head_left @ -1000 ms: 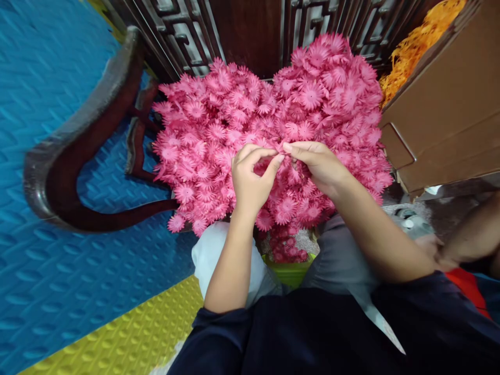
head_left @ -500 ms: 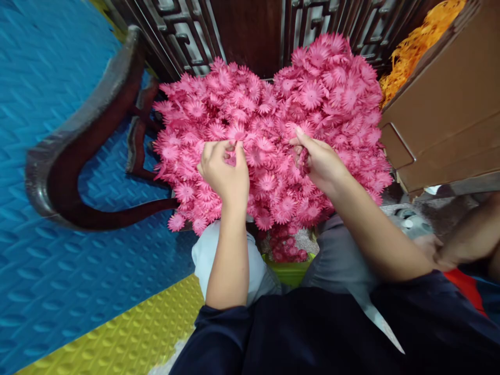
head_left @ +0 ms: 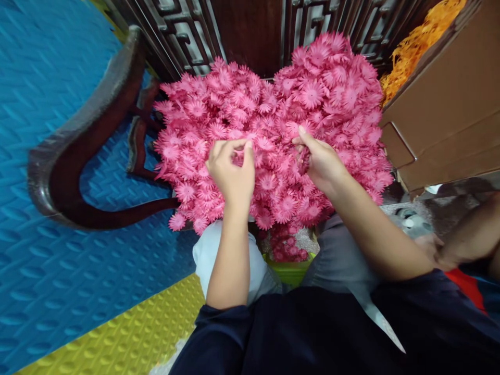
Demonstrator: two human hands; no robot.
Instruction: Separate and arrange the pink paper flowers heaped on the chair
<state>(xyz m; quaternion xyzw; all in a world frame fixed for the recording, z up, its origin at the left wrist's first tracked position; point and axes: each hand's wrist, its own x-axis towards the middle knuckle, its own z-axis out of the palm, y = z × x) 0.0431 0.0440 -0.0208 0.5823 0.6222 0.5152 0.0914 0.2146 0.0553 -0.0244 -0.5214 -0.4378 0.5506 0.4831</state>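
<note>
A large heap of pink artificial flowers (head_left: 312, 94) spreads out in front of me. Over its near middle is my left hand (head_left: 234, 169), thumb and forefinger pinched together; what is between the tips is too small to make out. To its right, my right hand (head_left: 322, 161) is closed, with small dark pink pieces (head_left: 303, 159) held in the curled fingers under the thumb. A gap separates the two hands. Below the heap, more pink flowers (head_left: 287, 245) lie in a green container (head_left: 291, 272) between my knees.
A curved dark wooden armrest (head_left: 50, 177) stands at the left over blue matting (head_left: 47, 271). Behind the heap is a carved wooden panel (head_left: 250, 36). At the right are a cardboard box (head_left: 449, 99), orange material (head_left: 422, 41) and another person's arm (head_left: 469, 234).
My left hand has moved slightly right, toward my right hand, and its thumb and forefinger remain pinched. A flower near its fingertips no longer shows. My right hand has barely moved.
</note>
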